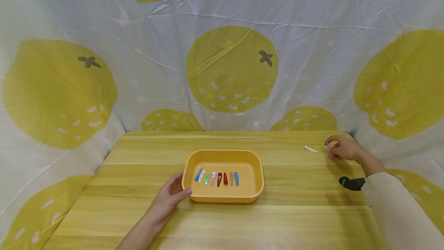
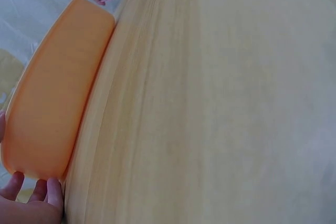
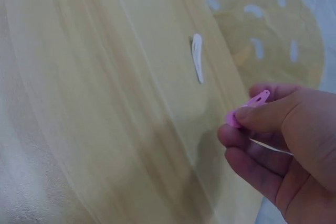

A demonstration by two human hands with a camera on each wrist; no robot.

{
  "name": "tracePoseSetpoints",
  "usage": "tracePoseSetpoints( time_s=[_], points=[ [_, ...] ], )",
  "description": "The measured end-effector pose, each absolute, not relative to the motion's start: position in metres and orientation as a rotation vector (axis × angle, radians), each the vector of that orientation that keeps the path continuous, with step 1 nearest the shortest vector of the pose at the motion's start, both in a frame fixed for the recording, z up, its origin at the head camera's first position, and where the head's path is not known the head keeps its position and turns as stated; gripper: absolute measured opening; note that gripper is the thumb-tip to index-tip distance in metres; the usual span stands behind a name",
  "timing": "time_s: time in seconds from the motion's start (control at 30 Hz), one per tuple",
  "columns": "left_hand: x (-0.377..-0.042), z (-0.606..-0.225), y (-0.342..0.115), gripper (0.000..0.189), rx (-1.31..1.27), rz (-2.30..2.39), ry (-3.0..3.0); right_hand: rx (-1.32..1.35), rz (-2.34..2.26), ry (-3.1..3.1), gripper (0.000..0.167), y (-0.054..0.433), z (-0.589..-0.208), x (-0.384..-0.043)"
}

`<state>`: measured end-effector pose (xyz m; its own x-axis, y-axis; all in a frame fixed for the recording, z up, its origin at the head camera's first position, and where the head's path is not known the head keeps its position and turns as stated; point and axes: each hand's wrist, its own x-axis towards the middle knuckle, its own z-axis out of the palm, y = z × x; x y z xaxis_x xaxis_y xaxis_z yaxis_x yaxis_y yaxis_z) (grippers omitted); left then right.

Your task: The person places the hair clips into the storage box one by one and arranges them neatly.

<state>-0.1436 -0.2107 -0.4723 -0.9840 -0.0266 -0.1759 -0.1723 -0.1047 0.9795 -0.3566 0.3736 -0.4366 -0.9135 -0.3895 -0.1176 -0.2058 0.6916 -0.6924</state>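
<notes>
Pinched between the thumb and fingers of my right hand (image 3: pixel 283 135) is a pink hair clip (image 3: pixel 255 101), held up over the table's far right. A white hair clip (image 3: pixel 197 59) lies on the wood just left of that hand in the head view. My left hand (image 1: pixel 169 198) grips the left end of a yellow-orange plastic tray (image 1: pixel 243 195), thumb at the rim and fingertips against the outer wall. Inside, several snap hair clips lie in a row, among them a green clip (image 1: pixel 207 178), a dark red clip (image 1: pixel 219 179) and a blue clip (image 1: pixel 236 178).
The light wooden table (image 1: pixel 298 227) reaches back to a hanging cloth (image 1: pixel 305 68) printed with large yellow fruit. A black strap-like piece with a green mark (image 1: pixel 352 183) shows beside the right forearm.
</notes>
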Motion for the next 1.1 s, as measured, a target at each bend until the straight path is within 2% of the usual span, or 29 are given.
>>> tracePoseSetpoints(
  time_s=[0.3,1.1],
  points=[
    [-0.143,-0.472,-0.211,0.066,-0.221,2.258,2.032,-0.524,-0.961,2.656,0.014,0.361,-0.416,-0.358],
    [-0.143,-0.473,-0.212,0.068,-0.213,2.248,2.045,-0.816,-0.821,2.582,0.003,0.287,-0.372,-0.357]
  ],
)
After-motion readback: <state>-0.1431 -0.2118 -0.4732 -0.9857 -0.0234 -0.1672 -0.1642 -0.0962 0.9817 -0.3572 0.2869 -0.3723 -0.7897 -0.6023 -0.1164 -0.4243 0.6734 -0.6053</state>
